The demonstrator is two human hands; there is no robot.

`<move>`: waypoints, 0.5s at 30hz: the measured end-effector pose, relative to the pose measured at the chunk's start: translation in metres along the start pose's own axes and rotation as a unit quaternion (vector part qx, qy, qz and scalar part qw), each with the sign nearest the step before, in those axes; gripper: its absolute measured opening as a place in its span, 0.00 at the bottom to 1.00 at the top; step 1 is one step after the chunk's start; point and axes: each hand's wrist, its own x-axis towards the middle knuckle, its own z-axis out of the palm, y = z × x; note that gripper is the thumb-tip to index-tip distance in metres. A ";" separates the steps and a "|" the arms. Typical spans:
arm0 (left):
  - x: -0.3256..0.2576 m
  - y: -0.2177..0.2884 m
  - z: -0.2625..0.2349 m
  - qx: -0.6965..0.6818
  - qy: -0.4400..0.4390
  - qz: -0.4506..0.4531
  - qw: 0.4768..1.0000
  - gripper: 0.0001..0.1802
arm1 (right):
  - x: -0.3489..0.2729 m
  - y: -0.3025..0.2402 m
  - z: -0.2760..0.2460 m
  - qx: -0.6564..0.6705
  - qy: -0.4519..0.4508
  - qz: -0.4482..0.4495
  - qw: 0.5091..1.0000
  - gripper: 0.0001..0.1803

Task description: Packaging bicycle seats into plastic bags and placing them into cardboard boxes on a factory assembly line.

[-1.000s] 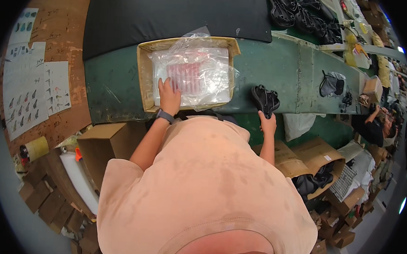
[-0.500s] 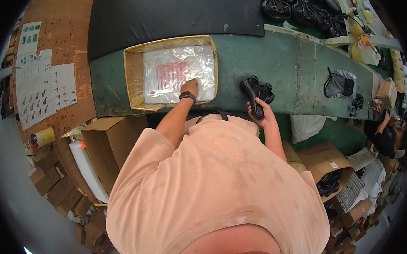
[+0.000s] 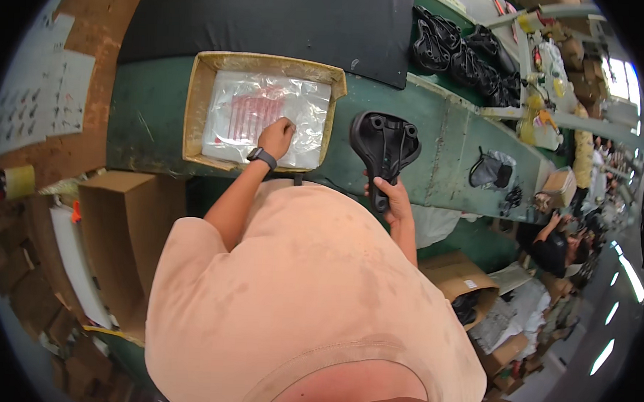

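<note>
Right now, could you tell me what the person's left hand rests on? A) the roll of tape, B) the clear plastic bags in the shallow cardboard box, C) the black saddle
B: the left hand lies flat on the clear plastic bags inside the shallow cardboard box.

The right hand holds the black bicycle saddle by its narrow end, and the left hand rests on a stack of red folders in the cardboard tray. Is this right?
Not quite. In the head view the left hand rests on clear plastic bags in the cardboard tray, not red folders. The right hand does hold the black bicycle saddle by its narrow end.
</note>
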 end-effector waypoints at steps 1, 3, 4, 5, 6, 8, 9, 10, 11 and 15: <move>-0.008 0.013 -0.014 -0.063 0.014 0.021 0.998 0.10 | 0.003 0.005 0.006 -0.005 -0.018 0.001 1.000 0.29; -0.025 0.029 -0.028 -0.220 -0.004 0.008 0.975 0.07 | 0.010 0.006 0.029 -0.011 -0.074 0.015 0.997 0.30; -0.032 0.040 -0.036 -0.358 -0.040 0.009 0.933 0.06 | 0.012 0.002 0.050 -0.010 -0.110 0.017 0.994 0.29; -0.041 0.055 -0.047 -0.344 -0.035 0.030 0.938 0.04 | 0.014 0.003 0.072 -0.006 -0.130 0.021 0.991 0.29; -0.044 0.053 -0.045 -0.282 -0.012 0.075 0.956 0.06 | 0.018 0.004 0.090 -0.001 -0.152 0.026 0.988 0.28; -0.060 0.073 -0.057 -0.244 0.005 0.086 0.966 0.05 | 0.027 0.004 0.123 0.010 -0.195 0.080 0.977 0.28; -0.067 0.075 -0.074 -0.242 0.011 0.090 0.966 0.05 | 0.033 0.005 0.137 0.023 -0.227 0.136 0.964 0.28; -0.073 0.081 -0.091 -0.263 -0.042 0.093 0.959 0.06 | 0.039 0.004 0.149 0.020 -0.233 0.133 0.963 0.28; -0.078 0.090 -0.105 -0.285 -0.093 0.095 0.949 0.06 | 0.046 0.001 0.158 0.025 -0.257 0.137 0.956 0.27; -0.101 0.069 -0.196 -0.594 -0.100 -0.019 0.798 0.10 | 0.044 -0.018 0.162 0.041 -0.242 0.097 0.965 0.26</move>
